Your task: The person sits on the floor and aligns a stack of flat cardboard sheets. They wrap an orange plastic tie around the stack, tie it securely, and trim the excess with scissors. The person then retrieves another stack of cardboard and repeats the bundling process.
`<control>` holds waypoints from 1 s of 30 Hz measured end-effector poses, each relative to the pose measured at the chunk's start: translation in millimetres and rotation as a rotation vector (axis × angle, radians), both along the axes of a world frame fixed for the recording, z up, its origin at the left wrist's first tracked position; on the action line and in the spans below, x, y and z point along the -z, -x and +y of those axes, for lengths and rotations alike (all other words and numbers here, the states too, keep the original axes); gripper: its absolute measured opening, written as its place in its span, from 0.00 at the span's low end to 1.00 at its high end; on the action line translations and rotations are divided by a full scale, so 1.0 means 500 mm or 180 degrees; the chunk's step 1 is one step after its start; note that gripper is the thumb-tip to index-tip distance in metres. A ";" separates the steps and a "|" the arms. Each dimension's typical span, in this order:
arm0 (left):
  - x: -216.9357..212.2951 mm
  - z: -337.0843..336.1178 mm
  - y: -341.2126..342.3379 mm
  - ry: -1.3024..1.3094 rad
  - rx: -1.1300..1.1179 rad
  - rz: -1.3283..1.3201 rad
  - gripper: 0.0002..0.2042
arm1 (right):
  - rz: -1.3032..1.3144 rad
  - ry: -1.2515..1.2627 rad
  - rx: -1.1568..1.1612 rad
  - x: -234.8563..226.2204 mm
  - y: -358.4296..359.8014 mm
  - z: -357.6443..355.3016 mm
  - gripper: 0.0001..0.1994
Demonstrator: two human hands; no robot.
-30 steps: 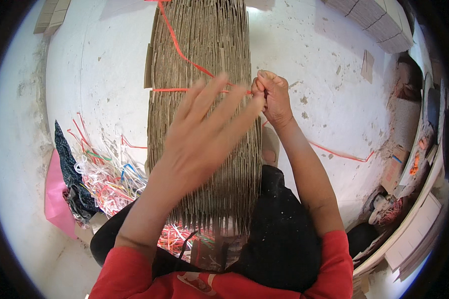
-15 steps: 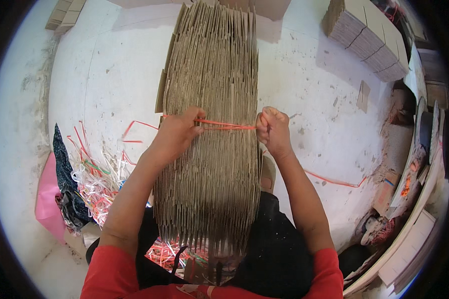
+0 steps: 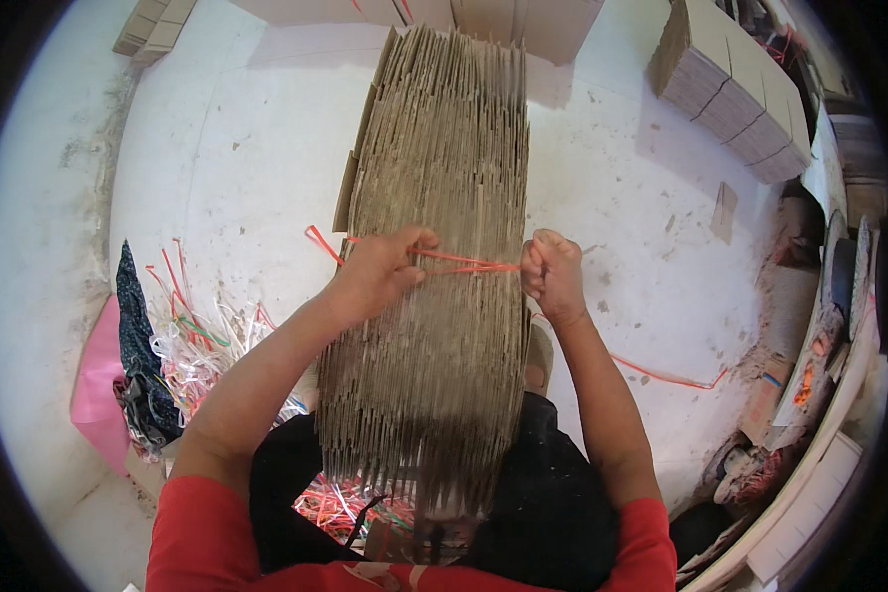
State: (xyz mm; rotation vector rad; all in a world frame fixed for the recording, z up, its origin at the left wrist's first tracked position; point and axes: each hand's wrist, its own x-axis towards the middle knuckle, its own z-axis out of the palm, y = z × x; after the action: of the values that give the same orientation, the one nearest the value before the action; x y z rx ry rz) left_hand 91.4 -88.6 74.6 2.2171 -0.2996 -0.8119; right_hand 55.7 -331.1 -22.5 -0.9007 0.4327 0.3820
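Note:
A long stack of flat cardboard sheets stands on edge between my legs, its ragged edges facing up. Red plastic strapping crosses the top of the stack near its middle. My left hand lies over the stack, thumb and fingers closed on the strapping. At the right side of the stack my right hand is closed in a fist on the strapping's other part. A loose end of strapping sticks out past my left hand at the stack's left side.
Loose white and red strapping lies in a heap at the left, beside a dark cloth and a pink sheet. A tied cardboard bundle stands at the far right. One red strap trails over the pale floor.
The loose strap end at the left has become shorter and curled. My left hand has shifted slightly right over the stack. The whole view has moved a little.

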 end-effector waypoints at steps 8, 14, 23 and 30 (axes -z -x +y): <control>0.039 0.001 -0.073 -0.0416 0.1601 -0.0847 0.06 | -0.0071 -0.0019 -0.0054 0.001 -0.006 0.002 0.16; -0.022 -0.033 -0.067 -0.1339 0.2734 -0.1307 0.10 | -0.0105 -0.0170 -0.0035 0.013 -0.003 -0.006 0.16; 0.003 -0.026 -0.057 -0.1055 0.3502 -0.3186 0.08 | -0.0144 -0.0129 -0.0075 0.013 -0.002 0.000 0.17; -0.014 -0.024 -0.052 0.0684 0.0271 -0.0406 0.08 | -0.0095 0.0026 0.0037 0.010 0.000 -0.005 0.16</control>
State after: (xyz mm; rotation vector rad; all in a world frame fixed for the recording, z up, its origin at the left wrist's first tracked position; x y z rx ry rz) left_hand 117.6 -100.8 81.8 2.0680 -0.5218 -0.6512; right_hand 55.5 -333.6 -27.3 -0.9104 0.4123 0.3561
